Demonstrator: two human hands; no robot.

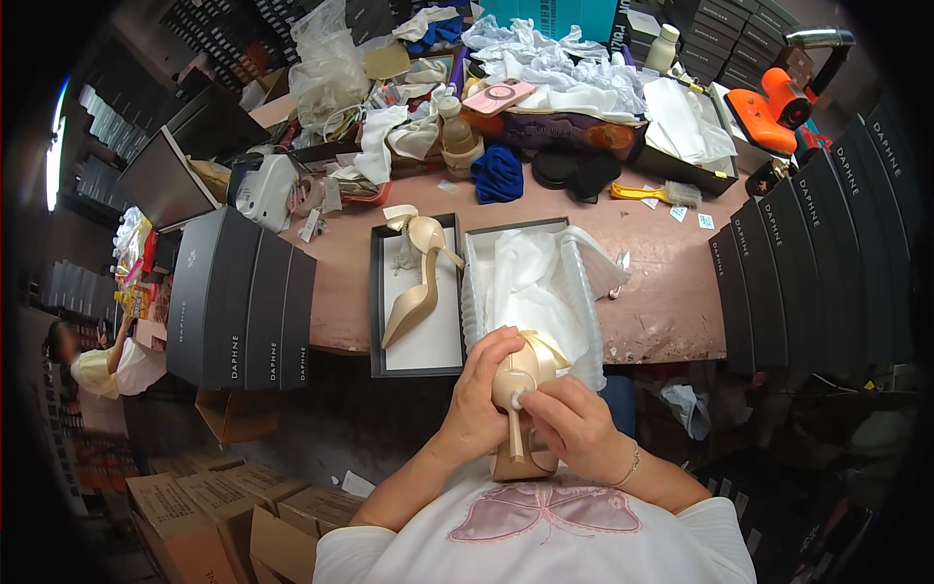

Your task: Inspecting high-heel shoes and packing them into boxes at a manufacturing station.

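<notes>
A beige high-heeled shoe (511, 375) with a satin bow is held close to my body, its heel toward me. My left hand (477, 399) is closed around the shoe's left side. My right hand (579, 423) pinches a small white wad (520, 399) against the back of the shoe, above the slim heel; the wad's kind is unclear. Just beyond my hands is an open box (469, 282) with white tissue paper (525, 268) and padded wrap. To its left, a matching beige shoe (416, 282) lies on its side in a shallow dark box lid (377, 331).
Stacks of dark shoeboxes stand at left (233, 302) and right (817, 243). Behind lie a blue cloth (498, 175), a yellow-handled brush (652, 193), a bottle (455, 131), a pink phone (499, 95) and an orange tool (769, 112). Cardboard cartons (214, 506) sit lower left. Another person (107, 365) is far left.
</notes>
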